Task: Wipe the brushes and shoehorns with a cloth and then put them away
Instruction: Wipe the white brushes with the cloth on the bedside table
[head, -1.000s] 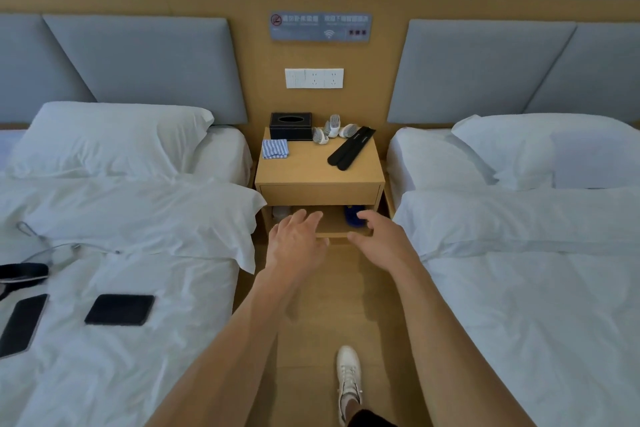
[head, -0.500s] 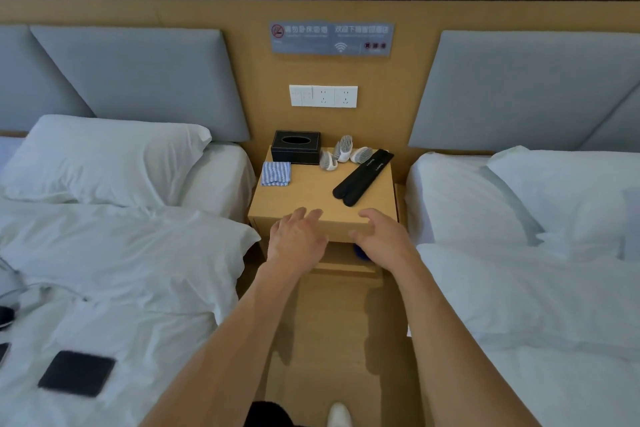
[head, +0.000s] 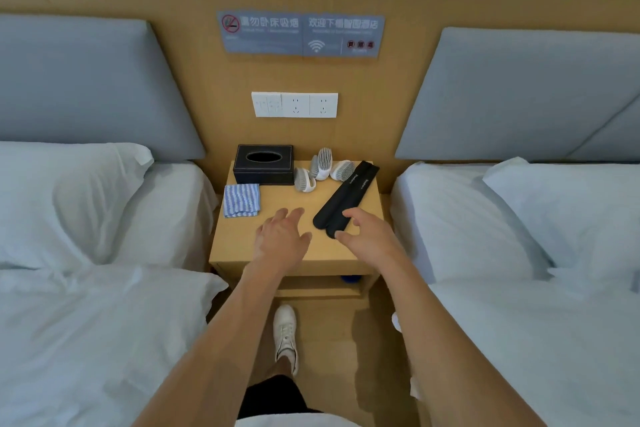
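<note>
Shoehorns (head: 346, 198) lie side by side on the nightstand (head: 242, 246), right of the tissue box (head: 264, 165).
Right hand (head: 369, 236) hovers loose-fingered at their near ends, likely to lift them; left hand (head: 282, 239) is relaxed, empty, probably bound for the cloth (head: 241, 200) before the box. Brushes (head: 323, 168) wait beside the box.

A blue-and-white striped cloth (head: 241, 200) lies on a light wooden nightstand (head: 242, 246) beside a black tissue box (head: 264, 166), white brushes (head: 323, 168) with grey bristles and two black shoehorns (head: 348, 196), between white beds (head: 86, 305) and grey headboards (head: 86, 87).
</note>
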